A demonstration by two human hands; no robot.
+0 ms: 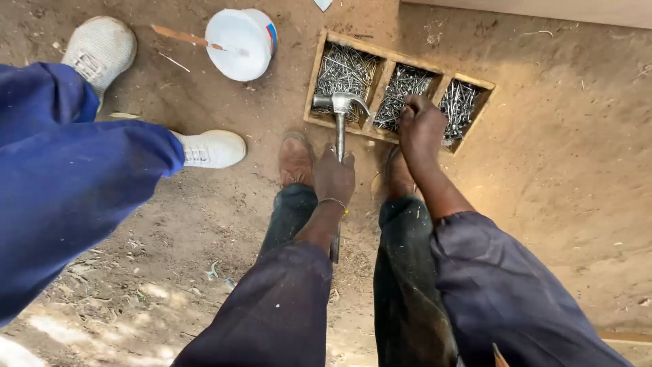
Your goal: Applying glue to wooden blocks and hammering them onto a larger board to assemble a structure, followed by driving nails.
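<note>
I look straight down at my legs and the dirt ground. My left hand [334, 178] grips the metal shaft of a claw hammer [339, 107], whose head hangs over the left compartment of a wooden three-compartment box [317, 68] full of steel nails [343, 71]. My right hand [421, 126] reaches down into the box, fingers among the nails at the divider between the middle and right compartments. Whether it holds any nails is hidden.
Another person in blue trousers [61, 183] and white shoes [210, 148] stands close at the left. A white plastic tub [239, 44] with a wooden stick [180, 35] lies beyond them. A pale board edge [543, 10] runs along the top right. My brown boots [295, 160] are beside the box.
</note>
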